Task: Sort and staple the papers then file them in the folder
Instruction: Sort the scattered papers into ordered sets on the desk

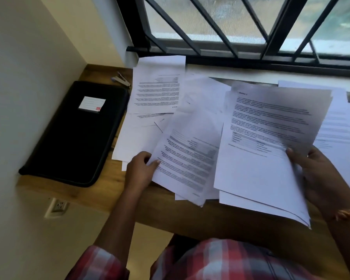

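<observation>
The right hand (319,174) grips a stack of papers (267,158) by its right edge, thumb on top. The stack lies to the hand's left, its long axis pointing toward the window (251,27), heading at the far end. The left hand (140,170) pinches a loose sheet (188,154) by its near-left edge over the desk (190,219).

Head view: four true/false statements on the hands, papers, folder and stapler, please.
1. The black zipped folder lies closed on the wooden desk. True.
2. The small silver stapler sits on top of the folder. False: it lies on the desk just beyond the folder's far edge.
3. The right hand grips a stack of white printed sheets. True.
4. The left hand is empty. False: it pinches the edge of another white printed sheet.
</observation>
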Tool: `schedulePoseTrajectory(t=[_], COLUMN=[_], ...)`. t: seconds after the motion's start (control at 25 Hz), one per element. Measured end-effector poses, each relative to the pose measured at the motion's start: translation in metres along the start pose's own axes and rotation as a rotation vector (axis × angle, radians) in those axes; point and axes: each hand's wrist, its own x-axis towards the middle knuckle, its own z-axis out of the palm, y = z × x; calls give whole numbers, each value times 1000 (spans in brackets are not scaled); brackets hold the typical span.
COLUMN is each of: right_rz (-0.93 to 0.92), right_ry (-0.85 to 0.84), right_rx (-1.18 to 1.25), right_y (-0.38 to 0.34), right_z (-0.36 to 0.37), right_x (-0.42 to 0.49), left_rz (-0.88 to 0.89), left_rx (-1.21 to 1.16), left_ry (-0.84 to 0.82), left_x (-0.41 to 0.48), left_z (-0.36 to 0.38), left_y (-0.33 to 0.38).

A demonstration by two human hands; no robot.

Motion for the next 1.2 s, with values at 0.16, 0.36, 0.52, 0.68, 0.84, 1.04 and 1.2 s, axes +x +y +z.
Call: schedulePoseTrajectory(t=[0.16, 0.36, 0.52, 0.68, 0.84, 1.04, 1.2], right_rz=[8, -9, -15, 1, 42, 33, 22], right_ry=[16, -1, -60, -63, -42, -12, 19], right_rx=[71, 81, 18, -71, -149, -185, -236], right_y=[-7, -10, -5, 9, 20, 27, 29], right_z=[-2, -2, -2, -1, -1, 2, 4], right_x=[-7, -6, -2, -1, -8, -12, -9], left_rz=[-109, 62, 338, 733, 1020, 274, -81], left_rx=[-560, -215, 525, 930, 680, 252, 309], left_ry=[-6, -278, -346, -340, 31, 266, 140], left_x=[-10, 18, 61, 72, 70, 21, -1], left_z=[-12, -77, -97, 7, 78, 51, 29], left_y=[4, 30, 116, 158, 109, 38, -9])
